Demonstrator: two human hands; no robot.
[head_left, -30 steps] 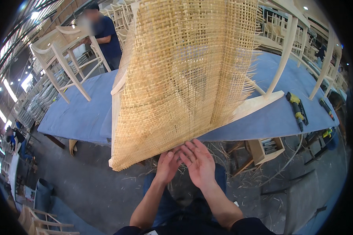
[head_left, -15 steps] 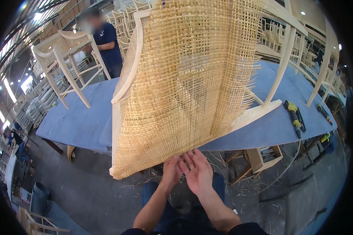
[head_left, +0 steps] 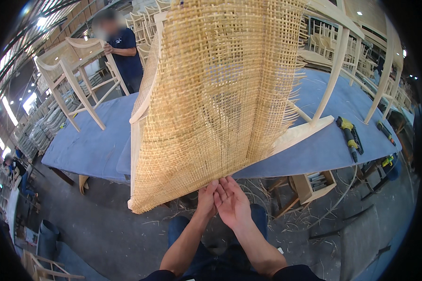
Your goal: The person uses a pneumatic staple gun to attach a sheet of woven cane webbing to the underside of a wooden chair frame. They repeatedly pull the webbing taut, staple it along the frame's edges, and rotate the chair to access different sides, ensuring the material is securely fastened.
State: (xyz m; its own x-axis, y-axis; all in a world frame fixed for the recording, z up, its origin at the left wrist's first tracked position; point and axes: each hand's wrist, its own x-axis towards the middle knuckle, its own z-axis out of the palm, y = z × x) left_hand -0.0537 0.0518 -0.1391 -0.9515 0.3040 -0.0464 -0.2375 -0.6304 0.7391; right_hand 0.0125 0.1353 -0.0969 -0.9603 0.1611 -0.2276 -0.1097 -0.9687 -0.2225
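Note:
A large sheet of woven cane webbing (head_left: pixel 197 112) rises in front of me, draped over a pale wooden chair frame (head_left: pixel 309 133) tilted on the table. Its right side ends in loose, frayed strands. At the sheet's bottom edge, my left hand (head_left: pixel 206 200) pinches the rim between thumb and fingers. Close beside it, my right hand (head_left: pixel 233 203) is turned palm up, its fingers stretched and their tips touching the same edge. The far side of the webbing is hidden.
A blue padded table (head_left: pixel 86 152) bears the work. On its right lie a yellow-and-black nail gun (head_left: pixel 350 138) and another tool (head_left: pixel 386 132). Below stands a wooden box (head_left: pixel 312 188) of metal strips. A co-worker (head_left: pixel 125 54) stands behind a wooden chair (head_left: pixel 75 79) at far left.
The view has shifted slightly, so the webbing sits a little further left. My hands stay at its bottom edge, the right closer to the left. The co-worker's hand has risen onto the far chair.

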